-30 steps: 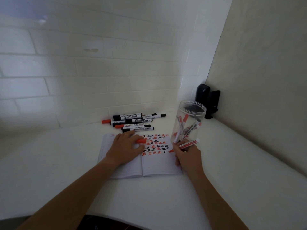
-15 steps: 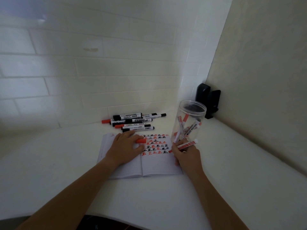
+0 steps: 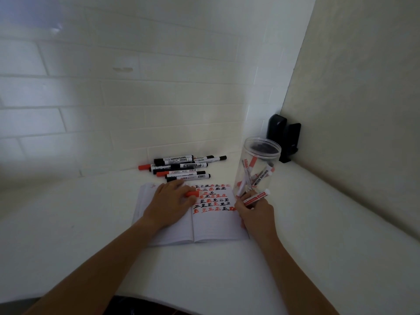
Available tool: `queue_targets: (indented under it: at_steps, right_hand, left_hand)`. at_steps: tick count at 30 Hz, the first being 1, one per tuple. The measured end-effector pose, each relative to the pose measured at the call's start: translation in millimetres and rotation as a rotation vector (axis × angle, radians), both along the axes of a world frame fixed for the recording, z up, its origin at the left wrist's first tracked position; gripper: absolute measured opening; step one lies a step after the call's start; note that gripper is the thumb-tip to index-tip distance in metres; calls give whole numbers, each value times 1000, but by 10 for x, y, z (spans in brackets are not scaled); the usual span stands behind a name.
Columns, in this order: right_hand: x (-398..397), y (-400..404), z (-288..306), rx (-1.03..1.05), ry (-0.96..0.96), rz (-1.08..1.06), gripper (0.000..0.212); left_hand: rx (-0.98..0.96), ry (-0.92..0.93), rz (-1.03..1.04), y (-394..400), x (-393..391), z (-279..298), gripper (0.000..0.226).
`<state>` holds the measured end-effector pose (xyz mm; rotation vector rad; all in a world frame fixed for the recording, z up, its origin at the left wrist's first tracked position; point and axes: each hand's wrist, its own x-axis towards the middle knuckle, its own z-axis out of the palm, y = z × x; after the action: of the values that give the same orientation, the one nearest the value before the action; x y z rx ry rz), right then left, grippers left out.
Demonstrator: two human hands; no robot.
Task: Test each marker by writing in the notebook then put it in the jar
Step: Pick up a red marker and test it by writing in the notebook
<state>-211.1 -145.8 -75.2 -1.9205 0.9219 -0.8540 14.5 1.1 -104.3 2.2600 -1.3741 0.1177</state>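
Red marker [image 3: 256,197] between right-hand fingers [image 3: 246,196]

正 marks — notebook [image 3: 213,226] page

A white bench [image 3: 318,258] fits into a corner. White brick-pattern tiles [image 3: 136,98] cover the back wall, and a plain beige wall [image 3: 363,98] stands at right. The light is dim.
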Motion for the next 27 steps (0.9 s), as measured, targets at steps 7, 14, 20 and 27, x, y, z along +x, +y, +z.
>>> queue_targets:
  at_steps: [7,14,20,27]
  right_hand:
    - [39,15,46,-87,-98,92,10]
    - [-12,136,104,-1,-260,440,19]
    - [20,188,80,66,-276,505,6]
    - [110,224,99,56,-286,557,12]
  left_hand:
    - [-300,-23,-62,45,-31,75,34]
    - [-312,92,-294,128,-146,167,23]
    - [-302,121,-302,120,-140,154,25]
    - [-267,107,-333,83,-131,129,33]
